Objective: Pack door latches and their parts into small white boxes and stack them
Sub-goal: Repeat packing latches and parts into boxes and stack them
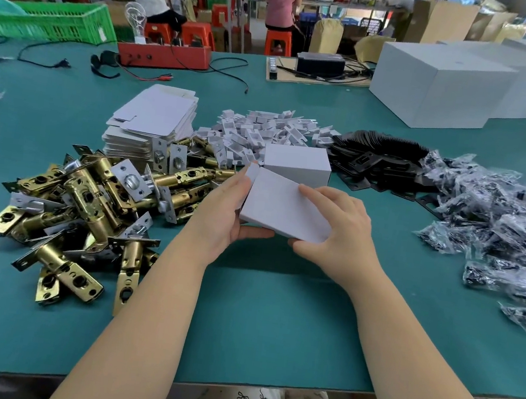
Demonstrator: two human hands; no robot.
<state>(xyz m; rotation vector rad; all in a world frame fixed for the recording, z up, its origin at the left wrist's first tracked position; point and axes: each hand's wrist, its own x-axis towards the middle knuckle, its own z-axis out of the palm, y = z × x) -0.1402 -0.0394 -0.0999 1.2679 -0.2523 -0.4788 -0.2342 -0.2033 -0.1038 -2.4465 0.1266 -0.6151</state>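
Left hand (pixel 225 209) and right hand (pixel 337 232) both curled round small white box (pixel 283 212), held above surface (pixel 272 318). End flap apparently open: tuck squarely, keep walls uncrushed.

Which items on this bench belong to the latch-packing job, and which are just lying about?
Job: small white box held in left hand and right hand; finished box; flat box blanks; brass latches; black plates; bagged parts.
Lying about: red tester box; green crate; large white cartons.

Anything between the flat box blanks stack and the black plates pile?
Head view: white plastic inserts pile and one closed white box lie between the blanks stack and black plates.
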